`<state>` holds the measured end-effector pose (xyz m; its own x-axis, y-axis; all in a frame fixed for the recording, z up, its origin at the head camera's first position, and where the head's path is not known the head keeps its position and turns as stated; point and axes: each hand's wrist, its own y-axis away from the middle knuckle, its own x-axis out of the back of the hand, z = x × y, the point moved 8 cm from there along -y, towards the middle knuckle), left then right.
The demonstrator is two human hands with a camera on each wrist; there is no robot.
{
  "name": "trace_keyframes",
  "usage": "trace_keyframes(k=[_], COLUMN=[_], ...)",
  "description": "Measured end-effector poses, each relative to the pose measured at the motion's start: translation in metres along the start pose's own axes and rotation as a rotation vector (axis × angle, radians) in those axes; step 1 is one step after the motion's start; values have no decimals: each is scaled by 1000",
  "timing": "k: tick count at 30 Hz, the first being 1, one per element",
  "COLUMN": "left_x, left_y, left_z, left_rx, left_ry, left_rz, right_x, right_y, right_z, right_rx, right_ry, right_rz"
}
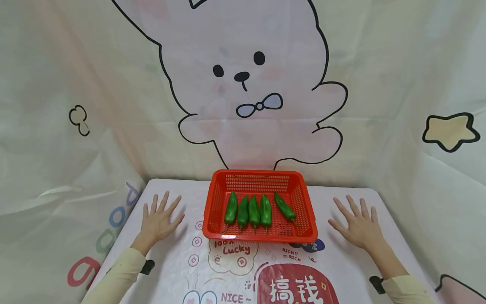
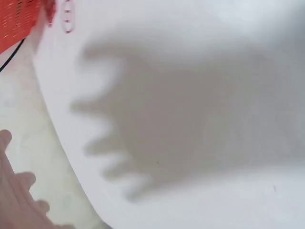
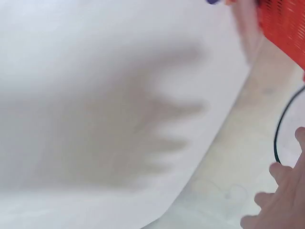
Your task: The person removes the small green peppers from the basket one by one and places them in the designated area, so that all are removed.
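A red plastic basket [image 1: 260, 237] with mesh walls stands at the back middle of the white table. Inside it lie several green chili peppers [image 1: 254, 211], most side by side, while one slanted pepper [image 1: 284, 206] lies apart on the right. To the left of the basket, my left hand [image 1: 158, 221] is held over the table with fingers spread, holding nothing. My right hand [image 1: 358, 223] is spread likewise on the other side, also holding nothing. Each wrist view shows part of its hand, the left fingers [image 2: 26, 180] and the right fingers [image 3: 281, 174], with a hand shadow on the tabletop.
The table [image 1: 171, 270] has a printed cover with drawings and lettering. Behind it and at both sides hangs a pale cloth [image 1: 379, 105] with a cartoon animal. The basket's corner [image 2: 16, 21] shows at the edge of the left wrist view.
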<state>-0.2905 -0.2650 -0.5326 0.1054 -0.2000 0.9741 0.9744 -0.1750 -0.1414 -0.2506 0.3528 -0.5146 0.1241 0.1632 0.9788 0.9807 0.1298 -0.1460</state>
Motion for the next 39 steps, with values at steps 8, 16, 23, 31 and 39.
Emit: trace_keyframes(k=[8, 16, 23, 31, 39], left_x=[7, -11, -30, -38, -28], left_y=[-18, -29, -34, -32, -28], left_z=[16, 52, 88, 100, 103], left_rx=[-16, 124, 113, 117, 77], left_ry=[626, 1161, 1172, 1175, 1193], left_rz=[-2, -151, -170, -146, -136], right_x=[37, 60, 62, 55, 67], right_y=[-11, -29, -45, -57, -72], right_z=[-10, -44, -66, -83, -123], right_rx=[66, 119, 175, 167, 181], right_ry=[-396, -737, -866, -923, -930], right_rz=[73, 171, 184, 150, 103])
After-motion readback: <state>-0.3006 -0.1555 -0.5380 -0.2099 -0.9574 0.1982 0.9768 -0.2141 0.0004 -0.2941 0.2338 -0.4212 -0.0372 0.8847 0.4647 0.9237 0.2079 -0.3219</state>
